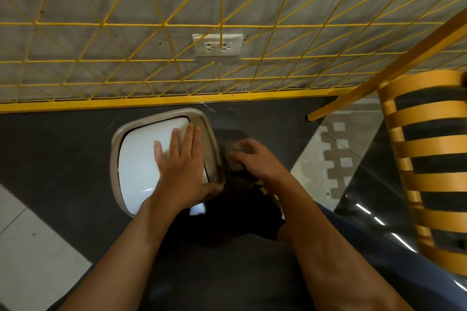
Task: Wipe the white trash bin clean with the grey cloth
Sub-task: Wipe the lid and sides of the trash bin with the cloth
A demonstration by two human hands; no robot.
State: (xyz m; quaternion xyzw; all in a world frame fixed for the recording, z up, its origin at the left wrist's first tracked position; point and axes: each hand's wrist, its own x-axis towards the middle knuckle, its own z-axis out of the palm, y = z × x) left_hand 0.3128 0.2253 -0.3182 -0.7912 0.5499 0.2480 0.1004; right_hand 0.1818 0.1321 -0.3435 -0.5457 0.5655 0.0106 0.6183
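The white trash bin point(137, 159) stands on the dark floor below me, seen from above, with a white swing lid inside a beige rim. My left hand point(183, 166) lies flat on the lid with fingers spread and the thumb over the rim's right edge. Just right of the bin, my right hand point(255, 159) grips the grey cloth point(233, 156) bunched against the bin's right side. Most of the cloth is hidden under the fingers.
A yellow wire grid point(177, 33) covers the grey wall behind the bin, with a white double socket point(217, 45) in it. A yellow slatted chair point(427, 159) stands at the right. My dark clothing fills the bottom of the view.
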